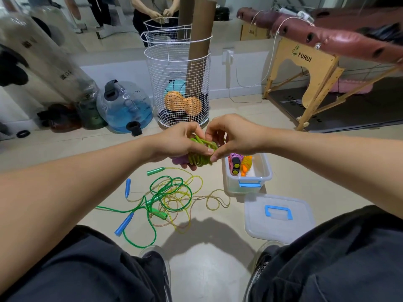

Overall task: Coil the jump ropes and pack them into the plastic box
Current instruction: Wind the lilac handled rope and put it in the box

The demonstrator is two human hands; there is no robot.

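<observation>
A lime-green jump rope point(199, 159) is wound into a tight coil in the air above the floor. My left hand point(178, 142) grips the coil and its purple handles point(180, 160) from the left. My right hand point(231, 136) pinches the rope's strands at the coil's right side. The clear plastic box point(248, 178) with blue latches stands open on the floor just right of my hands and holds coiled ropes, pink, black-and-yellow and orange. Its lid point(279, 216) lies flat in front of it. Loose ropes point(168, 197), green and yellow with blue and green handles, lie tangled on the floor below.
A white wire basket point(178, 83) with cardboard tubes and balls stands behind my hands. A blue water jug point(124, 105) and dark bottles lie at the left. A wooden folding table point(305, 68) stands at the right. My knees fill the bottom corners.
</observation>
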